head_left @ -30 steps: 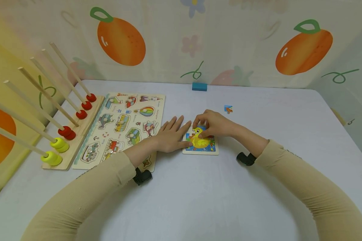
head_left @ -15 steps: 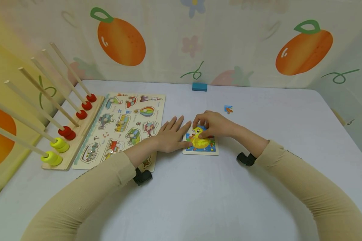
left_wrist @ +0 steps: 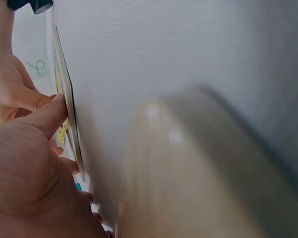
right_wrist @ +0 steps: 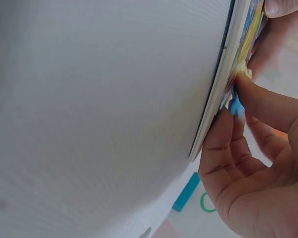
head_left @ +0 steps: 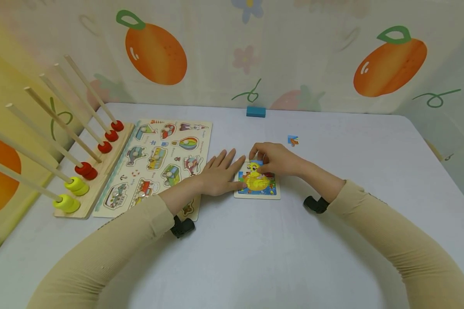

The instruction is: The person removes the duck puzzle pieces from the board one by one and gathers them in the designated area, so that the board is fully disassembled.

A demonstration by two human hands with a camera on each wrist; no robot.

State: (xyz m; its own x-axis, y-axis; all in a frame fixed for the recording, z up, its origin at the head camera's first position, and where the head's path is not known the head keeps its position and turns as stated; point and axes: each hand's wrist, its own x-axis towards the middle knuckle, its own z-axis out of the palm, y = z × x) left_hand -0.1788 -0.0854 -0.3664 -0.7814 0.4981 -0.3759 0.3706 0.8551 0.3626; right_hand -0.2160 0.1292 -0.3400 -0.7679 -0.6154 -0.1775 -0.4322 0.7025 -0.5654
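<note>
A small square jigsaw puzzle (head_left: 257,184) with a yellow duck picture in a pale wooden frame lies on the table. My left hand (head_left: 218,177) lies spread beside it, thumb resting on its left edge and fingertips along its upper left corner. At the puzzle's upper part, my right hand (head_left: 276,158) pinches a blue puzzle piece (right_wrist: 235,105) between thumb and fingers. That piece stands tilted over the puzzle in the right wrist view. The right fingers partly hide the puzzle's upper right corner. One loose puzzle piece (head_left: 292,140), blue and orange-brown, lies behind my right hand.
Left of the puzzle lies a large wooden vehicle peg board (head_left: 205,133), partly under my left forearm. Beyond it stands a wooden bead rack (head_left: 86,210) with tall rods and red and yellow beads. A blue block (head_left: 256,111) sits at the table's back edge.
My right hand has shifted slightly to the right and its thumb has drawn up off the duck's body, showing more of the picture. The left hand keeps its place.
</note>
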